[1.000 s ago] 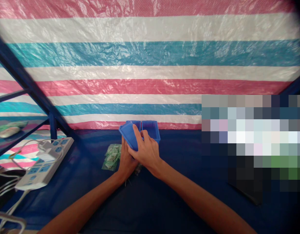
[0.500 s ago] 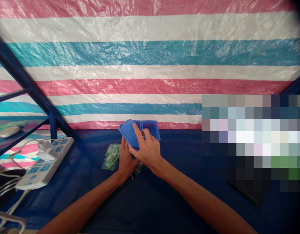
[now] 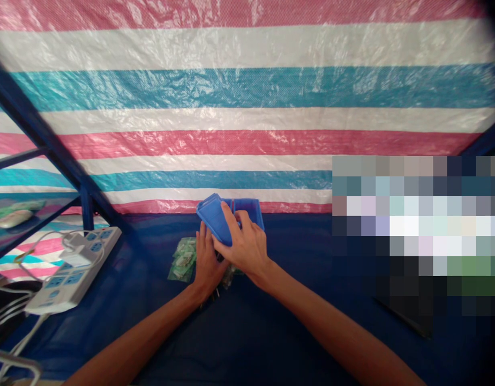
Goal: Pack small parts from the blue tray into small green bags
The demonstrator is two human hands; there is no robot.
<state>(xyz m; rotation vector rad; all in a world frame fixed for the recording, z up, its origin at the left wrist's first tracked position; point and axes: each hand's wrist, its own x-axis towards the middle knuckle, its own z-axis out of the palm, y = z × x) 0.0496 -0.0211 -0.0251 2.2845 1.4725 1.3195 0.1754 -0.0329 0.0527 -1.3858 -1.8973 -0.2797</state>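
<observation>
My right hand (image 3: 247, 244) grips a small blue plastic bin (image 3: 219, 220), which is tilted over, its underside partly toward me. My left hand (image 3: 209, 262) is just below the bin, fingers stretched out and thumb apart; whether the fingertips touch the bin's edge I cannot tell. Behind the hands stand blue bins (image 3: 253, 212), partly hidden by the tilted one. Green plastic packets (image 3: 184, 260) lie to the left of my left hand. Small loose pieces (image 3: 228, 277) show under my hands on the dark blue surface, too covered to name.
A white power strip (image 3: 76, 273) with plugs and cables lies at the left, beside a blue metal frame (image 3: 87, 206). Striped plastic sheeting (image 3: 231, 142) hangs behind the table. A flat dark object (image 3: 408, 319) lies at the right, below a blurred-out area.
My left hand has moved slightly left, its fingers straighter and less tucked against the bin. The bin in my right hand stays tilted, almost unmoved.
</observation>
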